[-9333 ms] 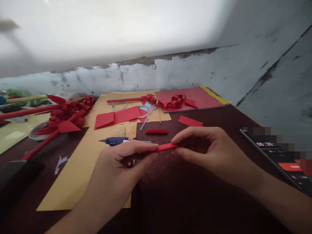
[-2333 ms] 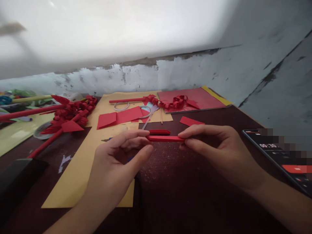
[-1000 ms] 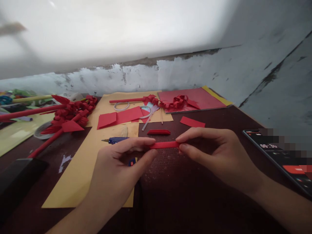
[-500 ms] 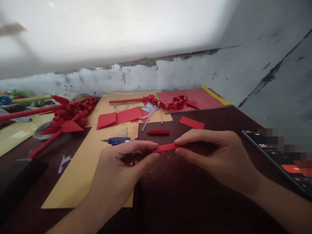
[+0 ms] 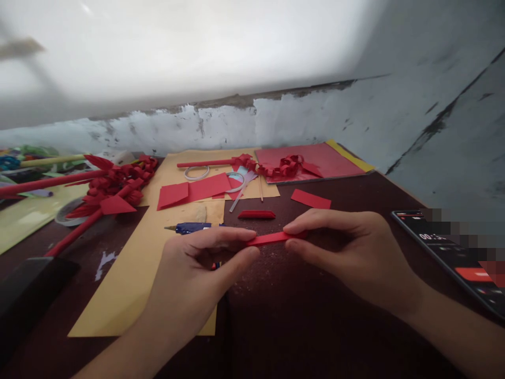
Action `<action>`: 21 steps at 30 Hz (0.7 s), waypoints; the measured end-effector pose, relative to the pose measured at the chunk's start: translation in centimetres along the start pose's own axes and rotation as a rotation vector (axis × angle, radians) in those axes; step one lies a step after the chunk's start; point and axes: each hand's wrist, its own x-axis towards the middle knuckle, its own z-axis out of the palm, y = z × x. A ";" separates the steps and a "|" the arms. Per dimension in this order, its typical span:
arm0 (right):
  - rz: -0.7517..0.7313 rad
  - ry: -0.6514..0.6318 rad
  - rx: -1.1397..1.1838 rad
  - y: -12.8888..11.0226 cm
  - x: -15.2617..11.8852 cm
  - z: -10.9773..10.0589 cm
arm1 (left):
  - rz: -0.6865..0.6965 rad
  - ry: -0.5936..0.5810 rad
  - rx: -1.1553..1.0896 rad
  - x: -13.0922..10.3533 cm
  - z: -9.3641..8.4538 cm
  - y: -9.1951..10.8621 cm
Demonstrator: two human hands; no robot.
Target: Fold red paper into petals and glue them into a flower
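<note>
On the dark, glossy worktop [image 5: 300, 337], a folded red piece [image 5: 263, 214] lies just beyond the red paper strip [image 5: 270, 239], and a flat red rectangle [image 5: 311, 199] sits farther off. The blue glue gun [image 5: 192, 227] is partly hidden behind the left hand [image 5: 193, 268]. Curled red paper flowers [image 5: 112, 184] crowd the left edge; a phone [image 5: 445, 258] lies along the right edge. Peeling, pale wall [image 5: 307, 116] rises behind the far edge. Above the worktop's middle, the left hand and right hand [image 5: 347, 252] pinch the narrow, flat strip's opposite ends.
</note>
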 end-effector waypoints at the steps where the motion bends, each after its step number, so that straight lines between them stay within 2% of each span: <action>1: 0.009 0.000 -0.001 -0.1 0.0 0.0 | -0.007 -0.009 -0.022 0.0 -0.1 0.0; 10: 0.045 -0.001 0.019 -0.1 0.1 0.0 | 0.021 -0.017 0.060 0.0 -0.6 -0.5; 21: 0.053 -0.006 0.046 0.1 0.3 -0.1 | 0.024 0.018 -0.028 -0.2 -0.1 -0.2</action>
